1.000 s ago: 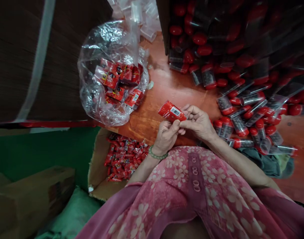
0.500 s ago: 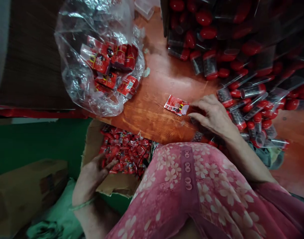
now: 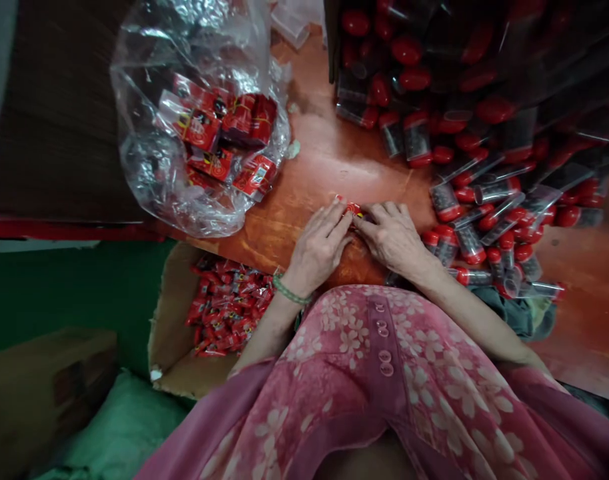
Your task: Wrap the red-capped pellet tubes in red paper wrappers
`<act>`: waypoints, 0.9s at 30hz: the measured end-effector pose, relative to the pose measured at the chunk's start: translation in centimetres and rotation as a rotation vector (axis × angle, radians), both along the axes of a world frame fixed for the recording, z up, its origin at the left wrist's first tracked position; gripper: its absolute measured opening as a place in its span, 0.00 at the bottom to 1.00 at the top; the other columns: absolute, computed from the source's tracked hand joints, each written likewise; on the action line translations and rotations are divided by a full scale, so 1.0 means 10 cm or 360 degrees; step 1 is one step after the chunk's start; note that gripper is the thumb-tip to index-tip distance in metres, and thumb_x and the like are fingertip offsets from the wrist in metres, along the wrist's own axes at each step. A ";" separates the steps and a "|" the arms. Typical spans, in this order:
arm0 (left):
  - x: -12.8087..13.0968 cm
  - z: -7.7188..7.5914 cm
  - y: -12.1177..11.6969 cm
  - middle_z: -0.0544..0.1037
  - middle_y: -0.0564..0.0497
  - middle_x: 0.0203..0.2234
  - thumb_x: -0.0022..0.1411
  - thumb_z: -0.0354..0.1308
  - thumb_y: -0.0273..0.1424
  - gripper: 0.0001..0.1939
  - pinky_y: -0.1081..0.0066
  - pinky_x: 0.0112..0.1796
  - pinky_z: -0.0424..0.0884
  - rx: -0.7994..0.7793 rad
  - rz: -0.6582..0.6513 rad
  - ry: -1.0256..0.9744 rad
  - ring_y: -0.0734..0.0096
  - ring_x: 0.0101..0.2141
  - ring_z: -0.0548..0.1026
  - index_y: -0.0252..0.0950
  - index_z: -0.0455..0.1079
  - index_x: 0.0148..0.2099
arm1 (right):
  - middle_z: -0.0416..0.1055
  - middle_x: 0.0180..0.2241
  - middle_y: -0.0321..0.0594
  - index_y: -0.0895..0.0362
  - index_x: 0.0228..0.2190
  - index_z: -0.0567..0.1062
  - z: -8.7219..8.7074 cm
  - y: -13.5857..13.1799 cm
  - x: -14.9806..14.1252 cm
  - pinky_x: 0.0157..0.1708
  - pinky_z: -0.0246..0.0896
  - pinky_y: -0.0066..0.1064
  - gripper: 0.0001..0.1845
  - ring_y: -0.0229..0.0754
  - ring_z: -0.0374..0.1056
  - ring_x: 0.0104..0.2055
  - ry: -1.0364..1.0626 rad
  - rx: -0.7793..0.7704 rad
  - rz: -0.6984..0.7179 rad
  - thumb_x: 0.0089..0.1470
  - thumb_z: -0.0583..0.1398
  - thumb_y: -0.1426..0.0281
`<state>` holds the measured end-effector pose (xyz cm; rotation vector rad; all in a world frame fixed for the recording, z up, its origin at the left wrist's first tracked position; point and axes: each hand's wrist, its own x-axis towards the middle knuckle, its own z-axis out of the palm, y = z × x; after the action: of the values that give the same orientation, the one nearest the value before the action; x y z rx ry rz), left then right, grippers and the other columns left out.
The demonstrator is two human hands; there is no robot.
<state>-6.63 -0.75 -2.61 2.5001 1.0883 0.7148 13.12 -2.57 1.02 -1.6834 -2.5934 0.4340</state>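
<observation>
A small red printed label (image 3: 353, 209) lies on the table's reddish-brown top, mostly covered by my fingers. My left hand (image 3: 314, 250), with a green bead bracelet at the wrist, presses the label's left part with its fingers together. On the other side my right hand (image 3: 392, 240) has its thumb and fingers bent onto the label's right end. Whether anything lies under the label is hidden. To the right are clear tubes with red caps and dark contents (image 3: 469, 243). Up to the left, a clear plastic bag (image 3: 149, 180) holds bundles of red labels (image 3: 203, 127).
Below the table edge at left, an open cardboard box (image 3: 167, 327) contains many small red wrapped pieces (image 3: 224, 310). A dark container of capped tubes (image 3: 414, 77) stands at the upper right. Dark cloth (image 3: 517, 313) lies by the right forearm. A green sack (image 3: 124, 420) is lower left.
My left hand went from the label to over the cardboard box, then came back to the table. The label was lowered onto the table, and both hands are now on it.
</observation>
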 end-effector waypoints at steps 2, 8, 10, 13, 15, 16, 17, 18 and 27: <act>0.06 -0.11 0.06 0.73 0.36 0.62 0.72 0.52 0.27 0.20 0.53 0.64 0.70 -0.0014 -0.0058 0.0019 0.56 0.65 0.69 0.31 0.68 0.63 | 0.71 0.57 0.54 0.59 0.55 0.75 -0.01 0.02 0.00 0.47 0.54 0.45 0.20 0.56 0.60 0.52 0.0040 -0.0032 -0.0002 0.69 0.51 0.70; 0.05 -0.28 0.15 0.77 0.40 0.58 0.72 0.50 0.25 0.16 0.53 0.60 0.74 0.0095 -0.0107 -0.0098 0.58 0.62 0.73 0.34 0.74 0.56 | 0.71 0.58 0.55 0.60 0.55 0.76 0.04 0.07 -0.02 0.51 0.58 0.47 0.20 0.56 0.61 0.53 0.0166 -0.0173 -0.0052 0.69 0.51 0.71; 0.04 -0.29 0.16 0.79 0.42 0.56 0.72 0.51 0.27 0.15 0.52 0.57 0.75 0.0062 -0.0070 -0.0121 0.58 0.59 0.75 0.36 0.77 0.53 | 0.71 0.58 0.55 0.61 0.55 0.76 0.12 0.05 0.04 0.53 0.60 0.47 0.20 0.55 0.63 0.54 0.0235 -0.0192 -0.0079 0.69 0.52 0.69; 0.05 -0.27 0.18 0.82 0.43 0.50 0.71 0.54 0.29 0.12 0.55 0.49 0.76 0.0051 -0.0026 -0.0140 0.59 0.51 0.78 0.39 0.79 0.47 | 0.72 0.57 0.54 0.61 0.54 0.76 0.30 -0.03 0.29 0.55 0.62 0.46 0.19 0.54 0.66 0.55 0.0335 -0.0093 -0.0198 0.69 0.53 0.66; 0.05 -0.23 0.19 0.83 0.42 0.45 0.70 0.57 0.32 0.10 0.60 0.44 0.75 0.0078 -0.0045 -0.0135 0.61 0.43 0.79 0.38 0.80 0.46 | 0.74 0.55 0.54 0.60 0.51 0.77 0.44 -0.13 0.55 0.57 0.63 0.46 0.17 0.53 0.67 0.55 0.0329 0.0060 -0.0329 0.68 0.54 0.68; 0.06 -0.20 0.20 0.83 0.42 0.43 0.69 0.58 0.34 0.10 0.61 0.42 0.74 0.0088 -0.0064 -0.0115 0.63 0.41 0.78 0.37 0.80 0.46 | 0.74 0.54 0.52 0.59 0.50 0.77 0.50 -0.19 0.69 0.56 0.64 0.47 0.16 0.54 0.68 0.55 0.0286 0.0108 -0.0410 0.68 0.54 0.68; 0.06 -0.17 0.21 0.83 0.43 0.42 0.69 0.59 0.36 0.11 0.62 0.40 0.74 0.0088 -0.0083 -0.0083 0.63 0.39 0.77 0.37 0.79 0.46 | 0.75 0.52 0.51 0.58 0.50 0.78 0.55 -0.25 0.84 0.55 0.65 0.49 0.16 0.55 0.69 0.53 0.0220 0.0122 -0.0482 0.68 0.55 0.67; 0.07 -0.14 0.22 0.82 0.43 0.42 0.69 0.59 0.38 0.12 0.63 0.40 0.73 0.0078 -0.0105 -0.0048 0.64 0.38 0.77 0.37 0.79 0.46 | 0.76 0.50 0.51 0.57 0.50 0.78 0.59 -0.31 0.96 0.53 0.66 0.50 0.16 0.56 0.69 0.51 0.0139 0.0098 -0.0521 0.67 0.55 0.67; 0.17 -0.04 0.19 0.80 0.39 0.42 0.73 0.50 0.33 0.16 0.60 0.42 0.71 -0.0027 -0.0049 0.0160 0.60 0.41 0.75 0.33 0.76 0.54 | 0.76 0.40 0.60 0.66 0.52 0.75 0.52 -0.70 1.16 0.42 0.68 0.51 0.22 0.64 0.69 0.44 -0.0453 -0.0034 -0.0648 0.62 0.61 0.64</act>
<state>-4.93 1.11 -3.05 2.5570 1.0818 0.5750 24.75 -9.58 6.22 -2.3592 -2.3148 0.2182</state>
